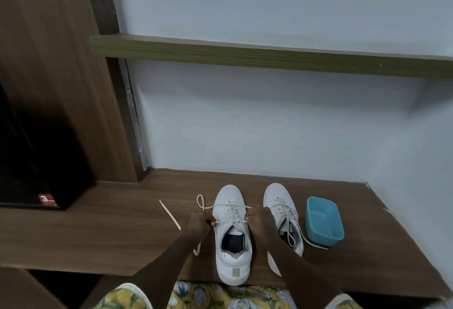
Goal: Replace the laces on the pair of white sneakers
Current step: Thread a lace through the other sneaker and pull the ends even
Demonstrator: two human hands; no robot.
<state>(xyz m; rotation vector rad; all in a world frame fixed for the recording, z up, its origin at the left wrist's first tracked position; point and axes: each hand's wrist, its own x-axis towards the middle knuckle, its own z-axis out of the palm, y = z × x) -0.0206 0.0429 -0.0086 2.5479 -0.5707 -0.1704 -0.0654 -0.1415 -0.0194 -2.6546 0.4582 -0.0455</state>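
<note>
Both hands worked at the nearer sneaker (232, 257), the left hand (196, 225) pinching its cream lace (231, 221) at nine o'clock of the tongue and the right hand (259, 223) gripping it at three. That shoe looked laced almost to the top, with the tying left to do; the second sneaker (277, 196), at two o'clock, seemed threaded but untied. A loose lace (169, 213) lay on the tabletop (110, 230) at nine o'clock, a blue tub (323, 220) at three, neither obstructing.

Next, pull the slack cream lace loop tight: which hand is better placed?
Left, likely. The left hand pinches the cream lace beside its slack loop, on that side of the nearer white sneaker; the right hand grips lace opposite.
</note>
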